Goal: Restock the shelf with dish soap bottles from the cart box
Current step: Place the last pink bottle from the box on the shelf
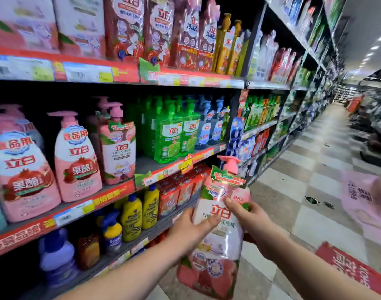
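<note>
I hold a pink-and-white dish soap bottle (220, 241) with a pink pump top upright in front of the shelves, at lower centre. My left hand (191, 230) grips its left side, thumb across the label. My right hand (252, 221) grips its right side, fingers curled behind it. A matching peach-label bottle (118, 148) stands on the middle shelf (111, 189), with a bare gap to its right before the green bottles (170, 135).
Large pink pomegranate bottles (77, 161) fill the middle shelf's left. Yellow bottles (131, 215) and red packs sit on the shelf below. Refill pouches line the top shelf (120, 72). A checkered aisle floor (304, 191) runs to the right, with red floor stickers (352, 269).
</note>
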